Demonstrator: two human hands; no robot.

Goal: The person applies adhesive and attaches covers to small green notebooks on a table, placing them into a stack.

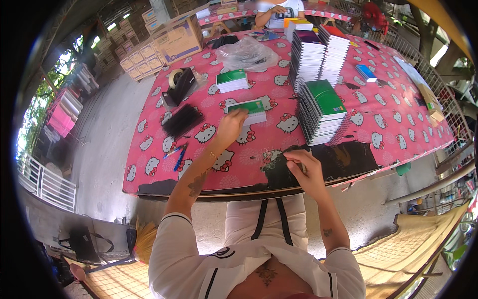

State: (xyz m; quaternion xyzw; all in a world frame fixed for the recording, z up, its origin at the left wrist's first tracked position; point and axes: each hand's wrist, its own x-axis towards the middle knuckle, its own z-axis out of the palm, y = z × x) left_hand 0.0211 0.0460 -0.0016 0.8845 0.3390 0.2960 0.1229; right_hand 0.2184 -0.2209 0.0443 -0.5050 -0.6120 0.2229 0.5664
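My left hand (pixel 232 124) reaches over the left end of a short stack of small green-covered notebooks (pixel 255 117) with white page edges. Its fingers are drawn together at the edge of the top cover; their tips are partly hidden. Lower and to the right, my right hand (pixel 305 173) hovers near the table's front edge, fingers bent, a gap between fingers and thumb, holding nothing that I can see. Beyond it rises a tall stack of green spiral notebooks (pixel 322 112). Another short green stack (pixel 232 80) lies farther back.
A tape dispenser (pixel 180 85), black wire-like bundle (pixel 183 120) and pens (pixel 180 157) lie to the left. Clear plastic (pixel 247 52) and tall notebook stacks (pixel 307 57) stand farther back, with a blue stack (pixel 366 73) at right. Another person (pixel 281 12) is across the pink table (pixel 149 134).
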